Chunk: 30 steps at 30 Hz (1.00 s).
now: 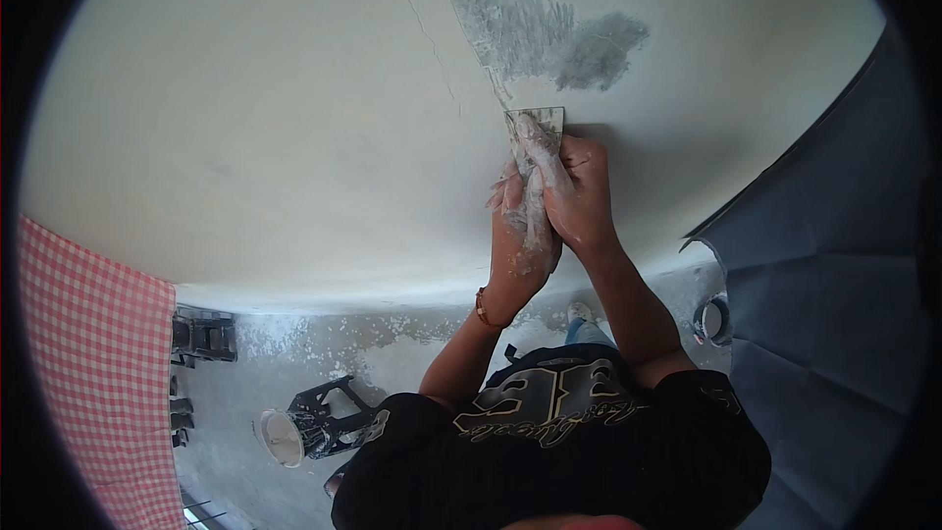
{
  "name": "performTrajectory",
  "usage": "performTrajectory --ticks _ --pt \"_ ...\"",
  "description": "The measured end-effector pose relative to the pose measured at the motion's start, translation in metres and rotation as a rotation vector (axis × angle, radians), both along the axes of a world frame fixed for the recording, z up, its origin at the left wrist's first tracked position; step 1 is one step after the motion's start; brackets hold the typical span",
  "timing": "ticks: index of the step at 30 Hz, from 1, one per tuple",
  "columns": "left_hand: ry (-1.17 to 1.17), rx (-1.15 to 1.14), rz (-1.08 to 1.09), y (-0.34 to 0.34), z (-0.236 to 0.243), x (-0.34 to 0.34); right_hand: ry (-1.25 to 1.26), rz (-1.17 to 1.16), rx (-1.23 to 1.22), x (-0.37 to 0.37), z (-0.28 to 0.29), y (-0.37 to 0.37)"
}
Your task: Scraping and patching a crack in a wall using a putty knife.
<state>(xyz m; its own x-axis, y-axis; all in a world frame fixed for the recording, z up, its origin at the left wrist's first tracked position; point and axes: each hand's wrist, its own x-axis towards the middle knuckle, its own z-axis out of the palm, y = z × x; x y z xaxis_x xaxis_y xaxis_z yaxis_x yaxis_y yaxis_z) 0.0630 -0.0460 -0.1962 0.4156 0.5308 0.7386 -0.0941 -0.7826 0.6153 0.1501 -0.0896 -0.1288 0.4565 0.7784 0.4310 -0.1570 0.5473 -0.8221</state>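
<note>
Both of my hands are together on a putty knife point(553, 120), whose flat, wide blade is against the pale wall point(294, 137). My left hand point(520, 221), coated in white dust, is closed around the handle area, its fingers curled. Pressed alongside it, my right hand point(581, 186) is closed too, its whitened thumb lying toward the blade. The handle is hidden by my hands. Above the blade is a scraped grey patch point(515, 29), with a thin line running from it down to the blade's corner.
A crack point(422, 29) runs down the wall left of the patch. White flakes litter the floor point(265, 383). A black stool point(339, 417) and a pale round container point(282, 437) are lower left. Checked cloth point(98, 353) hangs left, a dark sheet point(824, 324) right, near a bucket point(713, 319).
</note>
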Motion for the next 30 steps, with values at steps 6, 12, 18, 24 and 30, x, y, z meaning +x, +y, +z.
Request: performTrajectory --ticks 6,12,18,24,30 --pt "0.144 -0.249 -0.101 -0.007 0.017 -0.011 -0.055 -0.037 0.008 -0.005 -0.003 -0.003" --pt "0.134 -0.378 -0.149 -0.011 0.031 -0.011 -0.077 -0.077 -0.021 -0.006 0.006 -0.005" --pt "0.137 -0.452 -0.147 -0.009 0.035 -0.012 -0.048 -0.052 0.019 -0.004 0.017 -0.001" --pt "0.037 -0.214 -0.028 -0.01 0.02 -0.008 0.012 -0.016 -0.027 -0.007 0.003 -0.003" --pt "0.158 -0.46 -0.09 -0.011 0.025 -0.015 -0.051 -0.081 -0.04 -0.009 0.008 -0.003"
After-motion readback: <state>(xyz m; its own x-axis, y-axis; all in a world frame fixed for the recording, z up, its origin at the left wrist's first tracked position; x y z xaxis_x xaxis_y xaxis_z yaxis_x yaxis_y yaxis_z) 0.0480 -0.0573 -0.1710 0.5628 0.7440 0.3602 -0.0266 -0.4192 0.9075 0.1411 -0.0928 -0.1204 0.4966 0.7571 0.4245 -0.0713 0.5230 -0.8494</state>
